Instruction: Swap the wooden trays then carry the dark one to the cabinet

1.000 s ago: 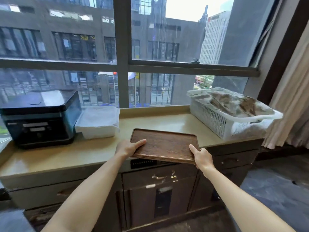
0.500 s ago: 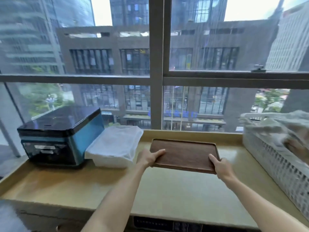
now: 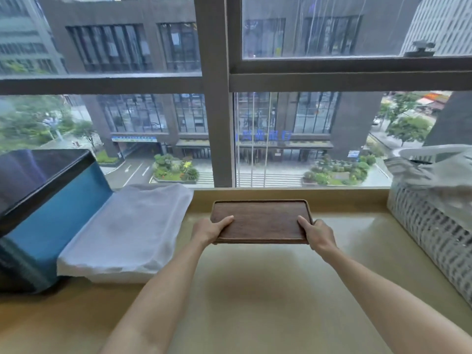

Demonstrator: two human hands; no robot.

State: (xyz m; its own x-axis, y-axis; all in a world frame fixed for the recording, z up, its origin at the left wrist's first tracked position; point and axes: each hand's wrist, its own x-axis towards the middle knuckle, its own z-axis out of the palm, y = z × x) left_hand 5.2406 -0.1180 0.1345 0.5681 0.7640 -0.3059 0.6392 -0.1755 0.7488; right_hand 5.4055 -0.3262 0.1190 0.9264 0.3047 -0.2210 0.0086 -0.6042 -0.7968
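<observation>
A beige countertop [image 3: 281, 290] ran beneath a wide window [image 3: 217, 98] facing rainy city buildings. Fingers of the left hand [image 3: 210, 229] and right hand [image 3: 318, 235] clasped the near corners of the dark wooden tray [image 3: 260, 221], far end toward the window ledge. Judged the final step: lowering it flat, then letting go. A white folded cloth [image 3: 127, 231] and blue box [image 3: 46, 213] sat left, a white basket [image 3: 434, 226] right.

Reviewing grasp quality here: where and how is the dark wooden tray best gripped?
By its two short ends, from the near corners, as left hand and right hand do: the dark wooden tray is flat, wide and shallow-rimmed, so thumbs over the rim and fingers underneath should keep it level.
</observation>
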